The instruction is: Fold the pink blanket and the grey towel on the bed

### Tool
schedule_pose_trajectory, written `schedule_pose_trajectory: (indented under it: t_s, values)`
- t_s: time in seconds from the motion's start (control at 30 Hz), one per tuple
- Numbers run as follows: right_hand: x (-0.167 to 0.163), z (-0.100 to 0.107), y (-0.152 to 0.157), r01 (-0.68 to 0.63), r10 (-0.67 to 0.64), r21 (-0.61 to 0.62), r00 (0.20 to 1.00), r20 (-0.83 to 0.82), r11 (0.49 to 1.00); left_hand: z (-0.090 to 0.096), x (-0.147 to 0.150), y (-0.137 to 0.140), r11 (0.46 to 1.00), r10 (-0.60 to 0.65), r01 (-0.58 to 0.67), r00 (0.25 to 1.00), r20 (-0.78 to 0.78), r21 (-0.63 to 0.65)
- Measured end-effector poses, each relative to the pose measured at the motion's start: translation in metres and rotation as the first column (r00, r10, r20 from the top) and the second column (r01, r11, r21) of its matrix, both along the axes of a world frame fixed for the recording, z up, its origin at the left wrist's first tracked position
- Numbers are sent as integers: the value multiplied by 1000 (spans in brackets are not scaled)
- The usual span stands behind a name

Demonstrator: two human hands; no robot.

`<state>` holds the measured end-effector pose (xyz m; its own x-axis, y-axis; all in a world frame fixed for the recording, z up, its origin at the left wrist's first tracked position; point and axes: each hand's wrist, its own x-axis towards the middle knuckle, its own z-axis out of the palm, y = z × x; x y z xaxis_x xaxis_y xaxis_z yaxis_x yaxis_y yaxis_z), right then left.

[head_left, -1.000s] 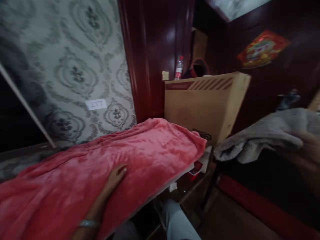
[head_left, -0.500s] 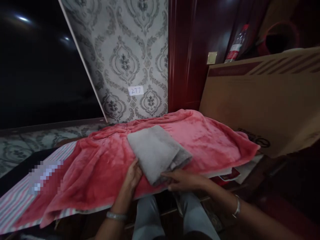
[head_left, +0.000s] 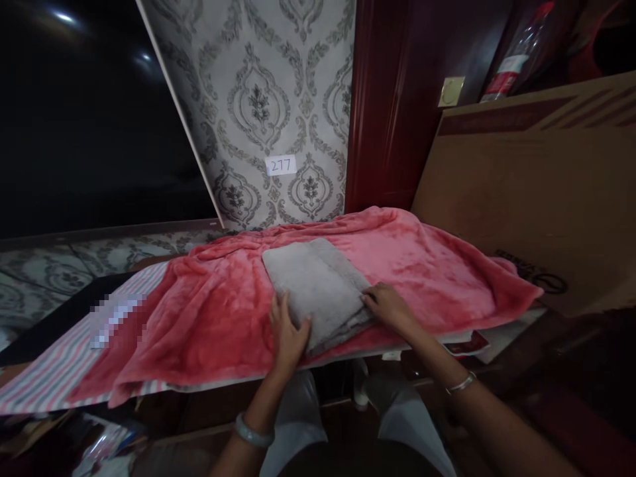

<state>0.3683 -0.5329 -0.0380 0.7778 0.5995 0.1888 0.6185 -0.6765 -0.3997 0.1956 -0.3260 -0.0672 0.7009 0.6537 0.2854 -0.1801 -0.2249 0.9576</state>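
A folded grey plush cloth [head_left: 318,281], perhaps a towel, lies on a pink-red fleece blanket [head_left: 218,318]. Its layers show along the lower right edge. My left hand [head_left: 288,331] rests at the lower left edge of the cloth, with thumb and fingers spread apart over it. At the right edge, my right hand [head_left: 390,308] has its fingertips closed on the side of the cloth; the thumb is partly hidden.
Striped fabric [head_left: 54,358] shows under the blanket on the left. A dark screen [head_left: 94,126] stands at the back left, and a cardboard box [head_left: 527,192] at the right with a plastic bottle [head_left: 514,63] behind it. A paper marked 277 [head_left: 281,165] is on the wall.
My right hand has gone from the cloth's lower corner up to its right edge. My left hand has spread onto the cloth, which now lies flatter and wider on the right. The view has shifted slightly.
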Motion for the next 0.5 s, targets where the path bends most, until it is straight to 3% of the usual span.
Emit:
schedule_pose_trajectory:
  t_s: [0.07, 0.1, 0.2, 0.3, 0.37, 0.4, 0.43, 0.5]
  values:
    - [-6, 1, 10, 19, -19, -1, 999, 39, 1000, 5, -6, -13, 956, -40, 57, 997, -63, 287]
    - [-8, 3, 14, 27, -28, 28, 999, 37, 999, 6, -9, -18, 923, -99, 132, 989, -109, 362]
    - [-11, 11, 31, 33, -33, 105, 999, 1, 994, 4, -17, -28, 853, -120, 219, 966, -229, 474]
    - [-24, 30, 61, -38, 37, 266, 999, 10, 963, -2, -20, -28, 827, 22, 123, 968, -250, 548]
    - [-48, 48, 92, -182, 164, 476, 983, 79, 861, -5, -22, -25, 882, 61, 38, 979, -194, 470]
    - [-64, 57, 110, -274, 233, 546, 962, 146, 791, -6, -24, -23, 939, 63, -5, 986, -157, 343]
    - [-83, 65, 127, -369, 306, 568, 929, 207, 736, -7, -26, -20, 985, 61, -39, 990, -125, 168]
    - [-125, 76, 159, -607, 507, 478, 794, 335, 635, -8, -34, -14, 980, 56, -73, 994, -95, -183]
